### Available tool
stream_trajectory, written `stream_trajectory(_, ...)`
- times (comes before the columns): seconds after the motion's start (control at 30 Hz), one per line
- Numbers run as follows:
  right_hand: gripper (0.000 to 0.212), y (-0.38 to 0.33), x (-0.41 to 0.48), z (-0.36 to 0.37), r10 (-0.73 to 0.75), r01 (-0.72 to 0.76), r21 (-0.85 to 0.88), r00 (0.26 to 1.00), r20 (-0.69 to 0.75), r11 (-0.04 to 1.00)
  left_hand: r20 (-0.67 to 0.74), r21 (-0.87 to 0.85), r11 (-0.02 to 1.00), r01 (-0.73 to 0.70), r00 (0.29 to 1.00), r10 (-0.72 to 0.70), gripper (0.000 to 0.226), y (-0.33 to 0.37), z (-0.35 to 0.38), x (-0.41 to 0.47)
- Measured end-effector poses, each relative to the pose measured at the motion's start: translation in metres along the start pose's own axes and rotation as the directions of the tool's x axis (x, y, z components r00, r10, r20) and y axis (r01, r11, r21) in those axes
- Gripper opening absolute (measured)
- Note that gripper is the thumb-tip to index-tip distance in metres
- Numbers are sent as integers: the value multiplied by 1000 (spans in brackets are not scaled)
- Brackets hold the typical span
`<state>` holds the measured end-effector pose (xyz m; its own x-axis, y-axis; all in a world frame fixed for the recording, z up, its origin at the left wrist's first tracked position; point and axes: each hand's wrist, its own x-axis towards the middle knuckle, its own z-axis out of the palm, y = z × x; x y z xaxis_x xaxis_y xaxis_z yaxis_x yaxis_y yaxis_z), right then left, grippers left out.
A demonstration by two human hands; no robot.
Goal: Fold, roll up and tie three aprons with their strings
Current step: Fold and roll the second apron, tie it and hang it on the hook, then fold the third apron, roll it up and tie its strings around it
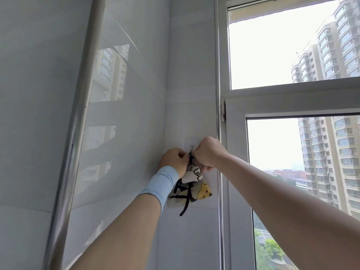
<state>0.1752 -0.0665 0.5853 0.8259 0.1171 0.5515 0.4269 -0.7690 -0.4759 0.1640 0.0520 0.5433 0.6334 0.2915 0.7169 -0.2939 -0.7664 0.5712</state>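
Note:
A rolled cream apron bundle (191, 189) with black strings and a yellow cartoon print hangs against the white wall just below a small metal hook (191, 147) on a clear adhesive pad. My left hand (173, 160), with a light blue wrist sleeve, pinches the black string at the bundle's top from the left. From the right, my right hand (209, 152) grips the same string right at the hook. A loose string end (184, 209) dangles under the bundle. Other aprons are out of view.
A shiny metal pipe (78, 123) runs up the tiled wall at left. A white-framed window (233, 133) stands right beside the hook, with a thin vertical pipe (219, 94) along its frame. Tall buildings show outside.

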Motion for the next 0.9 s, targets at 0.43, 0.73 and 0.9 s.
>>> stream_trajectory(0.43,25,19,-47,22,-205,225,45,941,-269,973,73,316,878,-360,932,355,21,-35,-26,-47)
stream_trajectory(0.73,34,34,-85,27,-394,383,-97,907,-150,919,121,448,857,-255,967,225,29,-11,-41,-80)
stream_trajectory(0.9,25,56,-127,32,-395,428,51,869,-298,902,-92,374,870,-322,920,380,20,-4,-32,-123)
